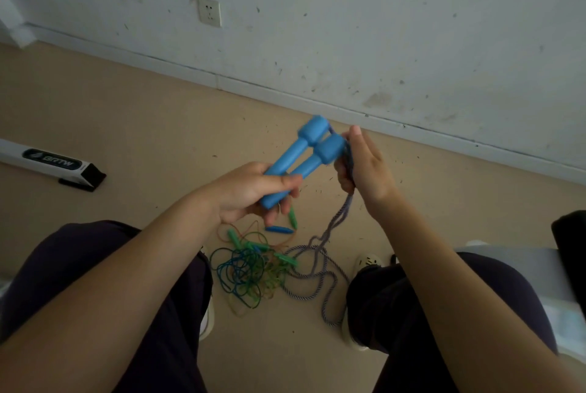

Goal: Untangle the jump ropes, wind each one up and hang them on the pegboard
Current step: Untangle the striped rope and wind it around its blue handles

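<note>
Left hand (253, 193) gripping both chunky blue plastic handles (304, 155) side by side, held up over the floor. Right hand (364, 164) curled round the purple-white braided cord (336, 218) just beside the handle heads. Rest of cord trailing to floor, touching the tangled pile of thin green, blue and orange ropes (250, 269). Best to keep handles parallel, wind tight even turns, lift slack clear of pile first. Pegboard not in view.

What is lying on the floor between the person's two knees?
In the head view, a tangle of thin green, blue and orange jump ropes lies there, with loops of the braided purple rope beside it, trailing down from the right hand.
</note>
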Tool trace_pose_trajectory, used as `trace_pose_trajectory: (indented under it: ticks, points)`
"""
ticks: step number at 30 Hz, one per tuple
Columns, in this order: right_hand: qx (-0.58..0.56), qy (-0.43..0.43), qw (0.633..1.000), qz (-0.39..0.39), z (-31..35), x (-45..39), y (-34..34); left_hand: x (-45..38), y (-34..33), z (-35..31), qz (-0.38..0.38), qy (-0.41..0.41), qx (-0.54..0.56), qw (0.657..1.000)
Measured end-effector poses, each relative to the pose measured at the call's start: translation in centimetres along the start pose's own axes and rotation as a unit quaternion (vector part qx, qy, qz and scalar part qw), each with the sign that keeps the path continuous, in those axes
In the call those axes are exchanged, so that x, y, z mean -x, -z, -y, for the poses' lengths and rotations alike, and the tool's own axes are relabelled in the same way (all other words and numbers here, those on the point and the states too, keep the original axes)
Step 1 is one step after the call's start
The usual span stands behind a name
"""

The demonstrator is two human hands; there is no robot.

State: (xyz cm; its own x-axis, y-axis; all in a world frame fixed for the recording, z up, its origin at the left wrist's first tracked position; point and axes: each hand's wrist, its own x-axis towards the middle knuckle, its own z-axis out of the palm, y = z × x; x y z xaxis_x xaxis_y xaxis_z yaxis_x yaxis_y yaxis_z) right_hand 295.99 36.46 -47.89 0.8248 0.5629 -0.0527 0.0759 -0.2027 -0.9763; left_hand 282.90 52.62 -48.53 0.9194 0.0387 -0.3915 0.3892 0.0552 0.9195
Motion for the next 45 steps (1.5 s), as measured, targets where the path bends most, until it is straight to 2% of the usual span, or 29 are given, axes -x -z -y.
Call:
trace_pose_trajectory:
  ticks: [2, 5, 7, 9, 11, 13, 18, 22, 26, 28, 31, 37, 42, 45]
  points:
    - [0.033, -0.024, 0.999, -0.01, -0.2, -0.2, 0.1, -0.6, 0.1, 0.1, -0.103, -0.033, 0.052, 0.993]
    - [0.097, -0.037, 0.995, 0.001, -0.9, -0.3, -0.4, -1.3, 0.5, 0.3, -0.237, -0.071, 0.146, 0.958]
    - [0.136, -0.025, 0.99, 0.02, -1.2, -0.2, -0.6, -1.4, 0.9, 0.2, -0.288, -0.084, 0.151, 0.942]
    - [0.182, -0.002, 0.983, 0.039, -1.2, -0.1, -0.6, -1.4, 1.0, 0.1, -0.301, -0.081, 0.104, 0.945]
    - [0.213, 0.019, 0.975, 0.06, -1.0, 0.0, -0.6, -1.3, 1.0, 0.1, -0.291, -0.059, 0.039, 0.954]
    - [0.196, 0.03, 0.976, 0.084, -0.6, 0.3, -0.7, -1.3, 0.8, 0.3, -0.266, -0.035, -0.027, 0.963]
    - [0.122, 0.012, 0.974, 0.19, 0.5, 0.7, 0.1, -1.0, 1.1, 0.3, -0.147, 0.013, -0.142, 0.979]
    - [0.089, 0.042, 0.981, 0.168, 0.5, 0.3, 0.8, -0.8, 1.4, 0.4, -0.06, 0.048, -0.194, 0.978]
    - [0.107, 0.121, 0.977, 0.136, 0.3, 0.0, 0.8, -0.7, 1.2, 0.4, 0.056, 0.084, -0.235, 0.967]
    - [0.118, 0.118, 0.977, 0.133, 0.1, -0.1, 0.5, -0.5, 0.8, 0.3, 0.106, 0.095, -0.234, 0.962]
    - [0.097, 0.105, 0.975, 0.168, -0.2, 0.0, 0.3, -0.4, 0.5, 0.3, 0.163, 0.083, -0.212, 0.96]
    - [0.121, 0.048, 0.972, 0.195, 0.5, 0.3, 0.9, -0.5, 0.7, 0.5, 0.152, 0.045, -0.138, 0.978]
    - [-0.01, 0.01, 0.984, 0.18, 1.0, 0.3, 1.4, -0.5, 0.8, 0.4, 0.13, 0.006, -0.073, 0.989]
    - [-0.12, -0.021, 0.976, 0.181, 1.0, 0.3, 1.3, -0.5, 0.4, 0.2, 0.089, -0.016, -0.038, 0.995]
